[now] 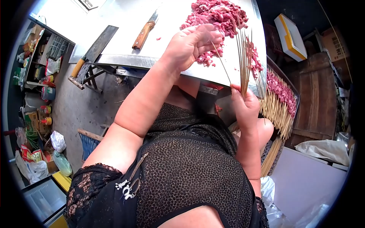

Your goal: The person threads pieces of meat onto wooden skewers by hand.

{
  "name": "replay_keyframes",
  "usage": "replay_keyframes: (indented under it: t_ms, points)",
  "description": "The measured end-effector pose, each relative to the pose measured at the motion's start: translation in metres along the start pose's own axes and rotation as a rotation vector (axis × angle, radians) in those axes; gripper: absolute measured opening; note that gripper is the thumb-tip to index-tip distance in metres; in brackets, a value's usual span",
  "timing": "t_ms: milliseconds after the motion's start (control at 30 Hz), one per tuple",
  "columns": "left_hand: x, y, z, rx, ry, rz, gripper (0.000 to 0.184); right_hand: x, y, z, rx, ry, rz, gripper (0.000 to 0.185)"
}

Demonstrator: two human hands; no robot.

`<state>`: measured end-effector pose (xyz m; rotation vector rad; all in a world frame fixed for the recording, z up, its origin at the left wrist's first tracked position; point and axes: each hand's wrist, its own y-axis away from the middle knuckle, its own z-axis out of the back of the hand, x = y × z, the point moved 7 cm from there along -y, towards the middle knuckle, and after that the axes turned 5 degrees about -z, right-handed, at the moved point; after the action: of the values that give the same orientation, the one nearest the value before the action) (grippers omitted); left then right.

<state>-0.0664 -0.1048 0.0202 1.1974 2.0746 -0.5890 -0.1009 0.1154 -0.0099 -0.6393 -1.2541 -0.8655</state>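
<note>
My right hand (246, 106) is closed round a bundle of thin bamboo skewers (244, 64), which point up and away. One single skewer (222, 62) slants out from its thumb and finger toward my left hand (195, 41). Over the table's near edge, the left hand has its fingers curled in at that skewer's tip; what they hold is hidden and slightly blurred. Just beyond lies a heap of raw red meat pieces (218, 15), with a smaller strip of meat (255, 57) to its right. The pale table (167, 55) has a metal edge.
A cleaver (102, 43) overhangs the table's left edge, and a wooden-handled knife (144, 34) lies nearby. To the right, a tray holds many meat-loaded skewers (281, 93). A white and yellow box (291, 36) stands back right. Shelves (38, 57) line the left.
</note>
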Motion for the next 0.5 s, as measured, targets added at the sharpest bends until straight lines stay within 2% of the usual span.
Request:
replay_keyframes:
  t_ms: [100, 500]
  points:
    - [0.001, 0.002, 0.0, 0.001, -0.046, 0.041, 0.029, 0.008, 0.001, 0.005, 0.0, 0.132, 0.062, 0.015]
    - [0.014, 0.007, 0.001, 0.002, -0.018, 0.109, 0.029, 0.001, 0.005, 0.003, -0.003, 0.135, 0.105, 0.013]
